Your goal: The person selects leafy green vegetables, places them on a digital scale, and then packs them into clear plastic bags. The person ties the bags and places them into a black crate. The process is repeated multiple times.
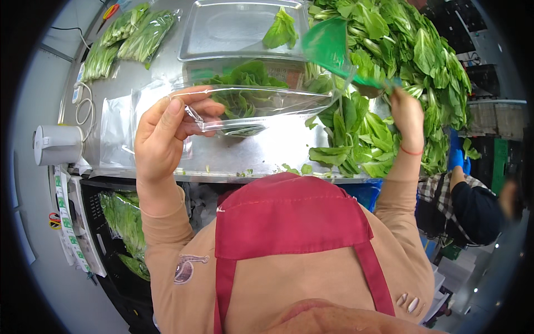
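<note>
My left hand (167,121) grips one end of a clear plastic bag (275,102), which stretches across to the right. On the other side, my right hand (406,110) is closed on the narrow end of a green plastic sheet or scoop (327,46); motion blurs both, so its exact kind is unclear. The bag's right end comes close to the green piece, and I cannot tell whether they touch. Behind the bag a leafy green head (246,83) shows through the film, in front of a weighing scale's steel tray (242,29). One loose leaf (281,29) lies on that tray.
Loose leafy greens (400,46) are heaped along the right. Bagged greens (146,35) lie back left, near scissors (109,13). Flat clear bags (117,129) rest beside a white device (58,144). A black crate (112,234) sits below left. Another person (471,204) is at right.
</note>
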The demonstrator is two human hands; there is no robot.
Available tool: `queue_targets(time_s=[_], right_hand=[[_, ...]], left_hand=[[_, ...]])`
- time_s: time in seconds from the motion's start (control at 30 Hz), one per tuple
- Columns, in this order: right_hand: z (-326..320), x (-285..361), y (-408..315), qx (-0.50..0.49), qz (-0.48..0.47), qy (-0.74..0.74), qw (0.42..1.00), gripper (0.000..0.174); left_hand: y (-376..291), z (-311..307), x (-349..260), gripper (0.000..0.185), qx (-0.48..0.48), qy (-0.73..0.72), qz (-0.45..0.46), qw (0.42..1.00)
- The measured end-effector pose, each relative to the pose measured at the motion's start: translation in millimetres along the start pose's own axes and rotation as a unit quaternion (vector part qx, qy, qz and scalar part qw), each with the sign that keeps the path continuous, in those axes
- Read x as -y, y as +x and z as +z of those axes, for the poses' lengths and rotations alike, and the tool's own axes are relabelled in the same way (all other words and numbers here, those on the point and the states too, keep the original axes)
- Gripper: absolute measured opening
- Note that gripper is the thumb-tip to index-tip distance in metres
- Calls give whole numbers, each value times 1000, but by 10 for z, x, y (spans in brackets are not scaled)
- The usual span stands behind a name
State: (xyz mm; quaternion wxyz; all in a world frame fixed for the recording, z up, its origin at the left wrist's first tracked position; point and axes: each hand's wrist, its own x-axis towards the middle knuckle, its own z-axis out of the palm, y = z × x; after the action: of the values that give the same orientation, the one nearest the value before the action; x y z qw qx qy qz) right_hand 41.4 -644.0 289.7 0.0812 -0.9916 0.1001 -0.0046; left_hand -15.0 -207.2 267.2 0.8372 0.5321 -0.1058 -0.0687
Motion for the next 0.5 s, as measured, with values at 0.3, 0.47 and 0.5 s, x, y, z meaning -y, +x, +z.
queue_targets(time_s=[0.3,0.47,0.5], right_hand=[[-212,1448,-93,-167,-561,186,789,20],[320,1655,330,-211,-526,99,818,6],[259,1695,456,-258,-514,101,812,6]], left_hand=[[-31,169,-396,46,67,78,121,987],[368,-245,-208,41,-43,81,68,994],[442,-214,-272,40,-37,145,114,982]])
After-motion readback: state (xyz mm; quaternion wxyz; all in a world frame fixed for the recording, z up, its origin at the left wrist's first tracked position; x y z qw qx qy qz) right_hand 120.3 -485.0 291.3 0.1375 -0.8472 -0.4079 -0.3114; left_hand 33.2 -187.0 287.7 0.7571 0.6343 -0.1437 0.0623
